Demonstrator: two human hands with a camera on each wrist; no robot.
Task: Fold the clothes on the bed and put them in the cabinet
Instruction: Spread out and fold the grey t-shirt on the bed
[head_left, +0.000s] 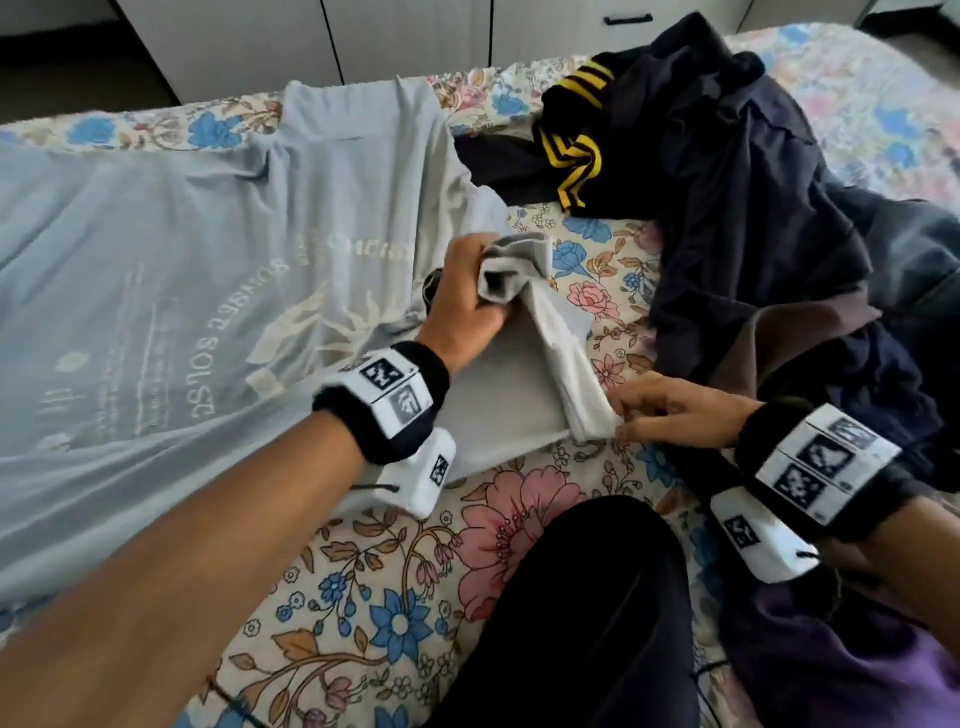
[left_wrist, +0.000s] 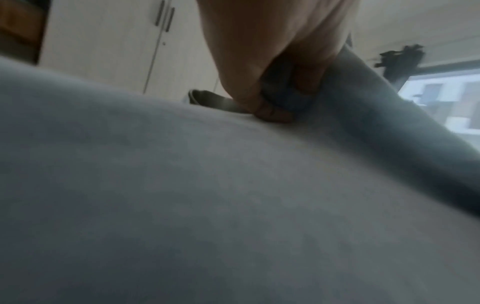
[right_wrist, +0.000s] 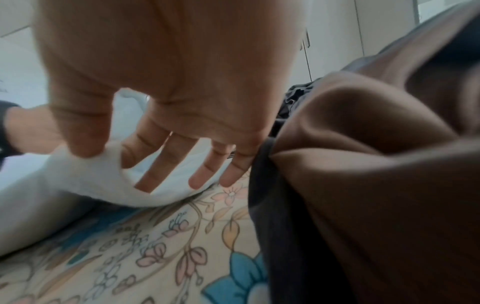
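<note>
A light blue T-shirt (head_left: 182, 260) with pale print lies spread over the left of the floral bed (head_left: 389, 597). My left hand (head_left: 467, 301) grips a bunched fold of it near the collar, lifted off the bed. In the left wrist view the left hand (left_wrist: 272, 72) is a fist closed round the T-shirt (left_wrist: 207, 195). From that fold a pale strip of the shirt runs down to my right hand (head_left: 654, 410), which pinches its end. The right wrist view shows the right hand (right_wrist: 168, 82) with thumb and forefinger on the pale cloth (right_wrist: 85, 181), its other fingers straight.
A heap of dark clothes (head_left: 753, 182) fills the right of the bed, with a black garment with yellow stripes (head_left: 576, 156) at its left. A brown garment (right_wrist: 363, 164) lies beside my right hand. White cabinet doors (head_left: 405, 36) stand beyond the bed. My black-clad knee (head_left: 571, 623) is in front.
</note>
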